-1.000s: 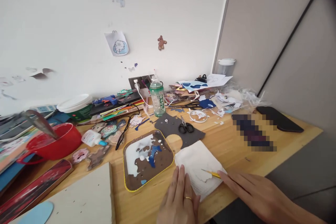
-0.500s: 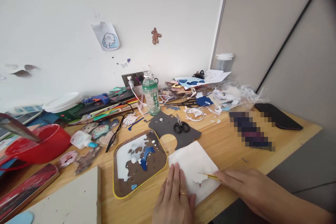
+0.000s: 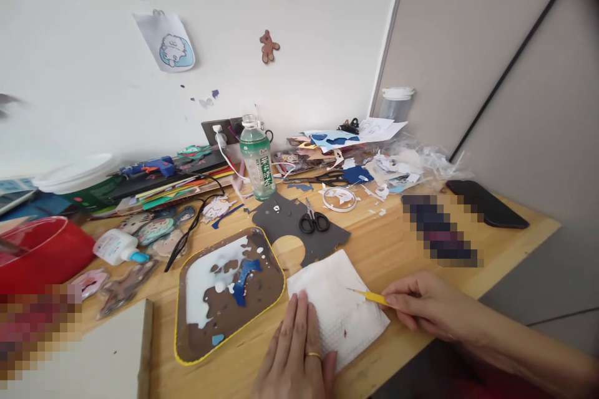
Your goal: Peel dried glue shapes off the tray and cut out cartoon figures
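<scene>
My left hand lies flat on the lower left of a folded white paper towel, fingers stretched out, a gold ring on one of them. In my right hand is a slim yellow tool with a fine metal tip; whether it is a craft knife or tweezers I cannot tell. Its tip hovers over or rests on the towel. A white scrap on the towel blends in, its outline unclear. A small dark red mark shows near the towel's lower part. Left of the towel sits a yellow-rimmed brown tray with white liquid and blue pieces.
Small black scissors lie on a dark grey sheet behind the towel. A green-labelled bottle, a glue bottle, a red pot and a pale board stand around. Paper scraps crowd the back; a black phone-like slab lies right.
My right hand has lifted and drawn slightly back, its yellow tool showing more. The white scrap stands out less. My left hand stays flat on the towel, while the whole view has shifted.
</scene>
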Tool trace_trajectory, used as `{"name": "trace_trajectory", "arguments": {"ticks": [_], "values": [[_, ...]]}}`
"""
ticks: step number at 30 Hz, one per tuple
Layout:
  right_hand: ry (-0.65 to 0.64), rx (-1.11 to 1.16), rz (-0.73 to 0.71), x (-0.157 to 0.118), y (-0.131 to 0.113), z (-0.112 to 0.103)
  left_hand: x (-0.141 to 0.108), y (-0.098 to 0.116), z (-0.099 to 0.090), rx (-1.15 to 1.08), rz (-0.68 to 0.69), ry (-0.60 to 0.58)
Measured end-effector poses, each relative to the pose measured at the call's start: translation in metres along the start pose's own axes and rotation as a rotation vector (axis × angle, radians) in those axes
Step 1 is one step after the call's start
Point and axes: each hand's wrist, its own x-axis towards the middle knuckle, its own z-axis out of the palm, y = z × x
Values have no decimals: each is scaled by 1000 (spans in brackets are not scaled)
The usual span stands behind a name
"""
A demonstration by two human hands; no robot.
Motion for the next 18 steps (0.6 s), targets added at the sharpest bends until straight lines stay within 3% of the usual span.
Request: {"name": "trace_trajectory", "arguments": {"ticks": [9,11,15,18], "values": [[5,-165,-47,-6,-16,-17,0,-2,0,-25,18,9],[105,-266,-91,-17,-23,-21,1,-2,-1,-22,16,12],[452,-517,-273,-39,-31,-21,2,-1,-3,-19,-9,-19],[554,-586,-405,-47,-27,-13,2,-1,-4,-15,-6,-36]]}}
